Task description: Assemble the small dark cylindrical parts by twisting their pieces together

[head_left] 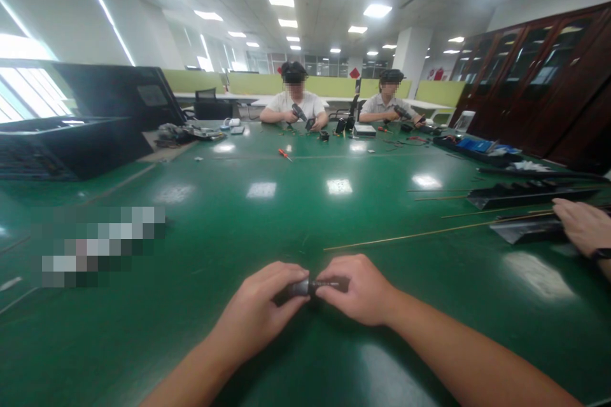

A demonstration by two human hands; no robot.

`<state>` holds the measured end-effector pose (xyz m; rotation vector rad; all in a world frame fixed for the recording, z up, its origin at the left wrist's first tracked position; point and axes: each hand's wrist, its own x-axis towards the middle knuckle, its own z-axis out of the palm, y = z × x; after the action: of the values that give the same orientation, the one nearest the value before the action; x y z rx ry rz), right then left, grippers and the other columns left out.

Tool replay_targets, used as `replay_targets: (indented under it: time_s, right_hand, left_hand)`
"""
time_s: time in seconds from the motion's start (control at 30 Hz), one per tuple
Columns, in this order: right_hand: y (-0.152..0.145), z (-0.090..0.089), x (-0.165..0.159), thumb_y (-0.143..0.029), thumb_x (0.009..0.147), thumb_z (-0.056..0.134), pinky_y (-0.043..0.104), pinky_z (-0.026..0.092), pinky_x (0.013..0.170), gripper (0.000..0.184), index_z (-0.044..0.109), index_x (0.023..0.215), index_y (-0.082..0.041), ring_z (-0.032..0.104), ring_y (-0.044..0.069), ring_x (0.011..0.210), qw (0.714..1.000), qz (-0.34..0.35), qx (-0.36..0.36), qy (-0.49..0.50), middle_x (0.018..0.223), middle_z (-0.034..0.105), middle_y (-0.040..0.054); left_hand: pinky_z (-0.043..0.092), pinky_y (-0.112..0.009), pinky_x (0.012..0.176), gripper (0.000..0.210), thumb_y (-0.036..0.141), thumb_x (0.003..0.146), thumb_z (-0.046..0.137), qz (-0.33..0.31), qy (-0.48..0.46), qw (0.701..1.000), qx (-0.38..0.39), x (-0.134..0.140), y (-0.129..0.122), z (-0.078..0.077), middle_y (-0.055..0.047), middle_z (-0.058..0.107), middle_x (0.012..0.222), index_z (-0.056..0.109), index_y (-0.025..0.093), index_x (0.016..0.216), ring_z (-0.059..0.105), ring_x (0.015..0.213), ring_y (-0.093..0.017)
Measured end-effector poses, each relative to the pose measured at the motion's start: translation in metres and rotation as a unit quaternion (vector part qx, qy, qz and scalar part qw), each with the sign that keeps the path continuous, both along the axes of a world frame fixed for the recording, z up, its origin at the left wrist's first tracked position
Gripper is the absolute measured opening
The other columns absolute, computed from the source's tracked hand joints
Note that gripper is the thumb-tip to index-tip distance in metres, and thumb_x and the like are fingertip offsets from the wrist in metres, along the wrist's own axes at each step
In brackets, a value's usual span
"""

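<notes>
Low in the middle of the head view, my two hands meet over a small dark cylindrical part with a silver-grey band (300, 287). My left hand (260, 305) is closed around its left end, thumb below and fingers above. From the right, my right hand (360, 289) pinches the dark narrower end of the same piece between thumb and fingertips. A thin dark shaft (331, 284) shows inside the curl of the right fingers. What exactly the part is cannot be made out. Both hands are just above the green tabletop (229, 222).
Long thin brass-coloured rods (382, 243) and black metal channels (520, 229) lie at right, beside another person's hand (585, 222). An orange screwdriver (284, 154) lies farther back. Two people sit opposite with power drills (299, 112). A large black case (71, 146) stands left.
</notes>
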<state>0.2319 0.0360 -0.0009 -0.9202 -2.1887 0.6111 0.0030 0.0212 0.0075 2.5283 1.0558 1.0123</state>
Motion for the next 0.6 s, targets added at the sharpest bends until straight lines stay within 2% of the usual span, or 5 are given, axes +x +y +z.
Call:
replay_targets:
  time_s: [0.6]
  right_hand:
    - [-0.0008, -0.0024, -0.0002, -0.024, 0.082, 0.068, 0.024, 0.045, 0.070, 0.011, 0.075, 0.089, -0.018, 0.064, 0.014, 0.073, 0.999, -0.008, 0.014, 0.030, 0.080, 0.072, 0.0022]
  left_hand:
    - [0.053, -0.020, 0.084, 0.020, 0.022, 0.086, 0.068, 0.006, -0.003, 1.000, 0.014, 0.0006, -0.0016, 0.0028, 0.001, 0.071, 0.102, 0.065, 0.025, 0.106, 0.067, 0.093, -0.011]
